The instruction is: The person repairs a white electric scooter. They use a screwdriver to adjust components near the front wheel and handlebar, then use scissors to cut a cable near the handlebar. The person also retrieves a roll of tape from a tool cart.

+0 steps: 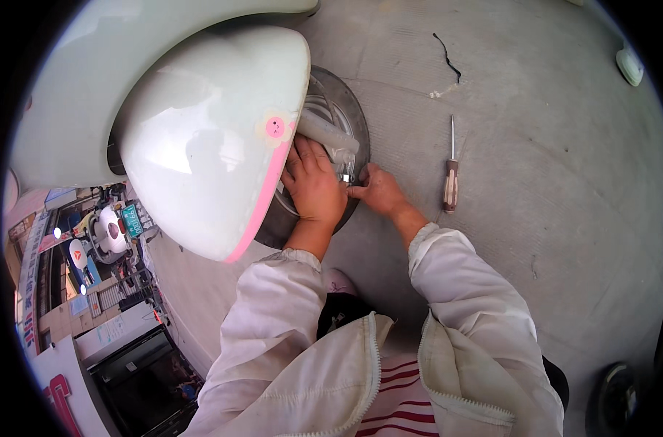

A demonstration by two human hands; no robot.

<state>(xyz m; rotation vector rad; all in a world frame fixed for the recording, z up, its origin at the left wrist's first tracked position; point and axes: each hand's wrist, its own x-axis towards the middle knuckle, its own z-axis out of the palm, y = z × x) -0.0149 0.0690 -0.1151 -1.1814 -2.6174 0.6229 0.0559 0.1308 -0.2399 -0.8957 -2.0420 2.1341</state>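
Note:
A scooter's front wheel (357,109) with a dark tyre shows beneath a glossy pale fender (200,138) with a pink edge. My left hand (315,186) lies over the wheel's hub area, fingers stretched up beside the grey fork leg (326,132); its fingertips come close to the fender's edge. From the right, my right hand (382,191) reaches to the axle end at the foot of the fork. Its thumb and curled forefinger are pinched by a small shiny metal part (345,177); what sits between them is too small to make out.
A screwdriver (452,171) with a brown-and-clear handle lies on the concrete floor (565,182) to the right. Farther off lies a thin black strip (446,58). Parked scooters (109,229) and shopfronts stand at the left. A dark round object (614,400) is at the lower right.

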